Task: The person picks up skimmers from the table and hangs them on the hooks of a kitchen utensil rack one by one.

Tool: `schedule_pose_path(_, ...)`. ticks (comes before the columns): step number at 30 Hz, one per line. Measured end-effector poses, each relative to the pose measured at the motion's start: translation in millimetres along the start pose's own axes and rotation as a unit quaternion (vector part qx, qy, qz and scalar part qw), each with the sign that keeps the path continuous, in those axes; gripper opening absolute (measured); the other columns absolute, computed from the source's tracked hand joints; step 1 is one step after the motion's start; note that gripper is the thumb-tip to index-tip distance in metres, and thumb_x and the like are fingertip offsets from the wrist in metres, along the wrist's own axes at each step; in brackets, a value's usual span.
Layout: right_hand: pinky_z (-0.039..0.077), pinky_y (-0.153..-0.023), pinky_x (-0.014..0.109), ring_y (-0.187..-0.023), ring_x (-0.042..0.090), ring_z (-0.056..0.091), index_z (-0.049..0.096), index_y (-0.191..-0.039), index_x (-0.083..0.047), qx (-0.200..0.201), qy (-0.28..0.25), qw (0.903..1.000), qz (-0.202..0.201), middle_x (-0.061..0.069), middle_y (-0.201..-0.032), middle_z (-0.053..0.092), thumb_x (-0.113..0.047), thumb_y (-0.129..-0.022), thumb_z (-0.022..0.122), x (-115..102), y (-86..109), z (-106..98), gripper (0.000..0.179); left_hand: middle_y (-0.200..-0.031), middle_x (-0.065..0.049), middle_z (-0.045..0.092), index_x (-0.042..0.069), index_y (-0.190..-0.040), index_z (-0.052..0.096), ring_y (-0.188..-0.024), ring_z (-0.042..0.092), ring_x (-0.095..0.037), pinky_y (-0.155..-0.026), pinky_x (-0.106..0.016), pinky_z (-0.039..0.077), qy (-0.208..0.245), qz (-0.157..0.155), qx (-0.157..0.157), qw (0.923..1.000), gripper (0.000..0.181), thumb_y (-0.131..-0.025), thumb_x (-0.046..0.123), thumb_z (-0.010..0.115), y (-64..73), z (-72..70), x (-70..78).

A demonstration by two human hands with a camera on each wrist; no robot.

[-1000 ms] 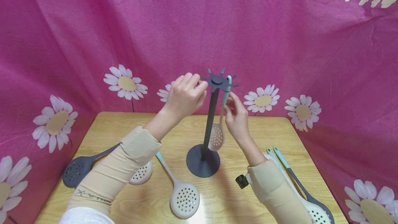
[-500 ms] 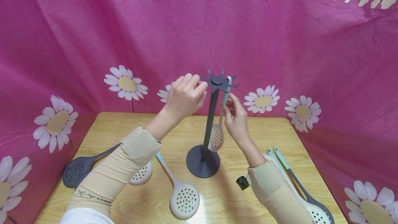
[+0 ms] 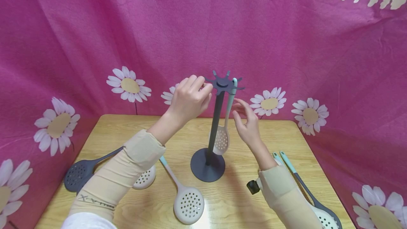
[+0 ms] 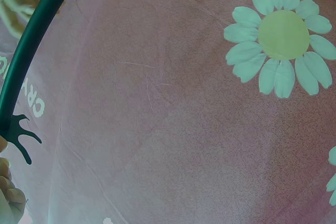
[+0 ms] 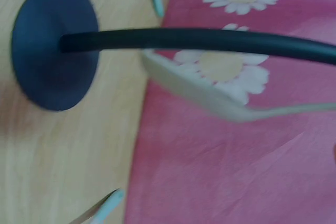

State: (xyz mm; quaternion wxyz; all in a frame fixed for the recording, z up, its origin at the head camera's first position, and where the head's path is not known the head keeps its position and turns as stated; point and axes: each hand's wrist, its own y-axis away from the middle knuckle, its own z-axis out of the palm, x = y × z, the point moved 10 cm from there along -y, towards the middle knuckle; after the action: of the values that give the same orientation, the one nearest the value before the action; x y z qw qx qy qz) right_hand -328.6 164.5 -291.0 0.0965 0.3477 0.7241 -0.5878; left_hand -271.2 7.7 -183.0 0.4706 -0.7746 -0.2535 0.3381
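A dark utensil stand with a round base and a crown of hooks stands mid-table. My left hand grips its crown from the left, fingers curled around a hook. From a hook on the right side hangs a pale slotted spoon with a mint handle, its perforated bowl low behind the pole. My right hand is just right of the spoon, fingers loosely bent, with a gap between them and the handle. The right wrist view catches the spoon hanging beside the pole. Crown and fingers show at the left wrist view's edge.
A pale skimmer lies in front of the stand. Left of it are another pale skimmer and a dark skimmer, partly under my left arm. More mint-handled utensils, one a dark utensil, lie at the right. A flowered pink curtain surrounds the table.
My right hand has let go of the slotted spoon's handle and shifted slightly right and down, fingers loosened. The spoon stays hanging. My left hand has not moved.
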Motion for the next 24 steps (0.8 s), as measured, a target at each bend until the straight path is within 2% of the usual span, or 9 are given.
schedule_pose_path(3,0.047,-0.075,0.043,-0.084,0.031,0.060,0.056,-0.112,0.006,0.046,0.050,0.9976,0.010,0.021,-0.092,0.062,0.008,-0.083,0.055,27,8.3,-11,0.029,-0.067,-0.008,0.047,0.003,-0.070,0.053,-0.057,0.044,-0.022,-0.049,-0.030,0.038,0.000,0.000,0.000,1.0000,0.005,-0.075,0.002,0.054,0.4,0.1,-0.2)
schedule_pose_path(5,0.046,-0.077,0.041,-0.086,0.030,0.058,0.056,-0.110,0.006,0.063,0.079,0.9945,0.029,0.020,-0.093,0.060,0.006,-0.084,0.055,43,13.9,-17,0.026,-0.067,-0.009,0.047,0.002,-0.070,0.053,-0.057,0.044,-0.022,-0.049,-0.031,0.038,0.001,0.000,0.000,1.0000,0.006,-0.076,0.003,0.054,0.5,0.0,-0.2)
schedule_pose_path(9,0.043,-0.085,0.040,-0.094,0.031,0.054,0.056,-0.110,0.005,0.064,0.131,0.9873,0.063,0.020,-0.100,0.058,0.002,-0.084,0.055,70,26.5,-24,0.026,-0.066,-0.009,0.047,0.002,-0.070,0.053,-0.057,0.044,-0.023,-0.049,-0.030,0.038,0.000,0.000,0.001,1.0000,0.006,-0.076,0.003,0.054,0.8,-0.6,-0.1)
schedule_pose_path(12,0.040,-0.089,0.043,-0.099,0.034,0.052,0.055,-0.111,0.007,0.047,0.171,0.9804,0.086,0.022,-0.104,0.056,0.003,-0.084,0.057,88,36.2,-28,0.028,-0.066,-0.009,0.047,0.002,-0.070,0.053,-0.057,0.044,-0.023,-0.049,-0.030,0.038,0.001,0.000,0.004,1.0000,0.006,-0.075,0.002,0.054,0.8,-1.2,-0.2)
schedule_pose_path(16,0.038,-0.092,0.045,-0.105,0.036,0.049,0.052,-0.117,0.006,0.007,0.213,0.9671,0.138,0.024,-0.110,0.053,0.002,-0.084,0.057,114,51.3,-29,0.033,-0.066,-0.008,0.047,0.002,-0.070,0.053,-0.057,0.044,-0.022,-0.049,-0.030,0.038,0.003,-0.001,0.007,1.0000,0.006,-0.075,0.002,0.054,0.8,-1.0,-0.7)
schedule_pose_path(24,0.034,-0.097,0.048,-0.114,0.041,0.043,0.045,-0.124,0.009,-0.090,0.264,0.9314,0.234,0.028,-0.119,0.047,-0.001,-0.086,0.053,160,87.3,-27,0.040,-0.066,-0.008,0.047,0.003,-0.070,0.053,-0.057,0.043,-0.022,-0.049,-0.030,0.038,0.006,-0.002,0.008,1.0000,0.005,-0.074,0.001,0.053,1.5,0.5,-1.3)
